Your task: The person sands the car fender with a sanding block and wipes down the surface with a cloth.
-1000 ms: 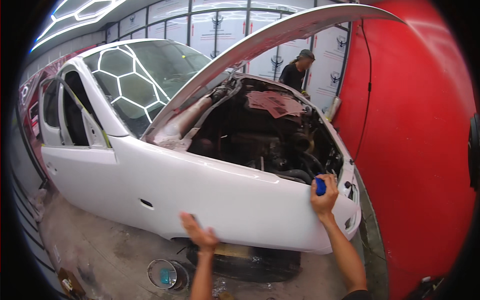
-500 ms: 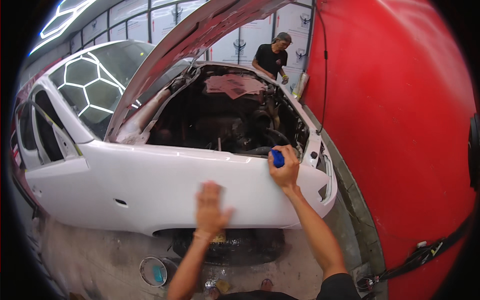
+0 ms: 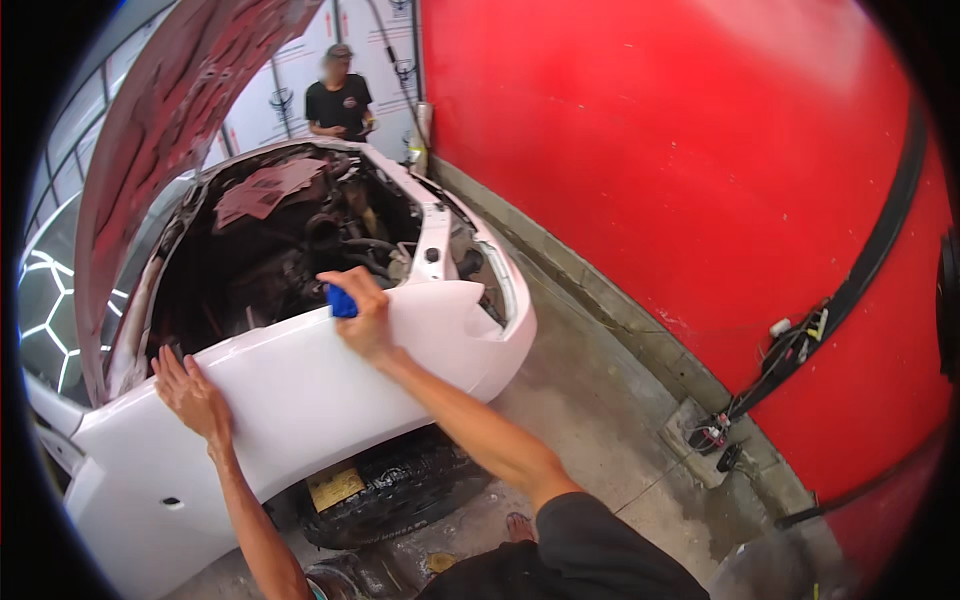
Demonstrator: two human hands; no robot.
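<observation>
A white car fender [image 3: 290,385] stretches across in front of me, below the open engine bay [image 3: 270,260]. Fingers spread flat, my left hand [image 3: 193,400] rests on the fender near its upper edge and holds nothing. My right hand [image 3: 365,325] is wrapped round a small blue block [image 3: 342,302] at the fender's top edge, farther toward the front of the car. The hand covers part of the block, and I cannot see its underside.
The raised hood [image 3: 150,170] leans over the bay, where pinkish paper sheets [image 3: 265,190] lie. Beneath the fender is a dark tyre [image 3: 400,495] with a yellow piece [image 3: 336,490] on it. A person [image 3: 338,105] stands behind the car. Cables [image 3: 790,345] hang along the red wall [image 3: 640,180].
My view has swung to the right. My left hand has gone from the middle of the fender up to its top edge. The right hand still grips the blue block at the top edge.
</observation>
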